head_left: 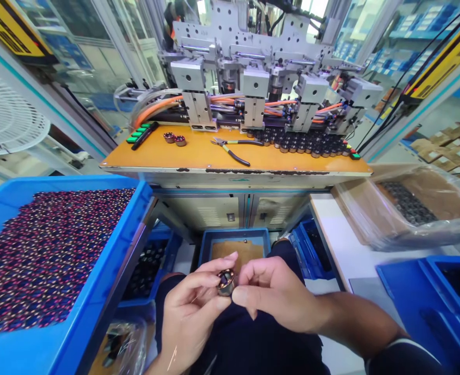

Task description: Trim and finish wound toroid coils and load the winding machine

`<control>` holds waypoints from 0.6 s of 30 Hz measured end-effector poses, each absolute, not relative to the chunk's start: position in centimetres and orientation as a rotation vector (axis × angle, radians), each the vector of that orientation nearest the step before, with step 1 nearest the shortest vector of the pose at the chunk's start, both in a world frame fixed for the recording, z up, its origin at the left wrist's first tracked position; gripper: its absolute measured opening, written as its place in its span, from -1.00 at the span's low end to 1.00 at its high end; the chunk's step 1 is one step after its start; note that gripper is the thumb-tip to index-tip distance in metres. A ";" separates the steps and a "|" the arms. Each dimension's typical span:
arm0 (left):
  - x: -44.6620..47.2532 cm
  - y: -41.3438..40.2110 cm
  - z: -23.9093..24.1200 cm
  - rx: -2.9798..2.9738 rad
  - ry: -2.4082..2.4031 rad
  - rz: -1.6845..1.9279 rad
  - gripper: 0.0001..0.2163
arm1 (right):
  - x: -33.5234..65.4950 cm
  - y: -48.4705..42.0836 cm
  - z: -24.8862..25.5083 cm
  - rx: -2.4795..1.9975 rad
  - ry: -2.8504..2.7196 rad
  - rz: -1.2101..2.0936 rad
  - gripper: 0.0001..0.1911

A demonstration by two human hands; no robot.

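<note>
My left hand [191,304] holds a small ring-shaped metal part [226,283] between thumb and fingers, above my lap. The part has a dark, shiny body and a copper-coloured, notched rim, with its open end facing up. My right hand [275,291] is closed in a pinch right at the part's right edge. Its thumb tip lies against or very near that edge, and whatever its fingertips grip is hidden. Below the hands, a blue tray [235,234] with a brown bottom stands between my knees.
At the left is a blue bin [136,208] of many red-and-dark ring parts. Pliers [233,148], two red-rimmed rings [174,139] and rows of dark parts [308,143] lie on the orange bench [144,156] under a machine [245,78]. A plastic-lined carton [366,208] stands right.
</note>
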State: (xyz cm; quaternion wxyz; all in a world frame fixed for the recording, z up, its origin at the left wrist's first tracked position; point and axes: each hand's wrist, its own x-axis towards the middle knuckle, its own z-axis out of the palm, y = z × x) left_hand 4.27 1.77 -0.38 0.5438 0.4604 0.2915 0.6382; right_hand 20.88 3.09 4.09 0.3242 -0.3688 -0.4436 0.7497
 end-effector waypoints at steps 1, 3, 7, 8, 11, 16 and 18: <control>4.3 1.8 -0.3 1.093 0.684 1.514 -0.80 | 20.9 3.2 3.9 -0.943 -1.156 2.004 -0.59; 4.3 1.7 0.0 1.083 0.679 1.508 -0.81 | 20.7 3.4 3.3 -0.858 -1.151 2.053 -0.56; 4.7 2.3 0.2 1.010 0.643 1.490 -0.87 | 20.3 3.5 2.3 -0.694 -1.222 1.881 -0.69; 4.7 2.6 0.0 0.959 0.651 1.493 -0.92 | 20.3 3.5 2.1 -0.675 -1.299 1.706 -0.73; 4.6 3.4 -0.7 0.771 0.872 1.524 -0.86 | 20.5 4.0 1.8 -0.664 -1.607 0.881 -0.76; 3.5 1.5 -0.9 1.358 1.445 1.721 -0.75 | 21.4 5.4 1.0 -0.644 -1.818 -0.106 -0.76; 3.4 0.4 0.0 1.811 1.398 1.611 -0.67 | 21.7 5.8 0.5 -0.582 -1.860 -0.277 -0.80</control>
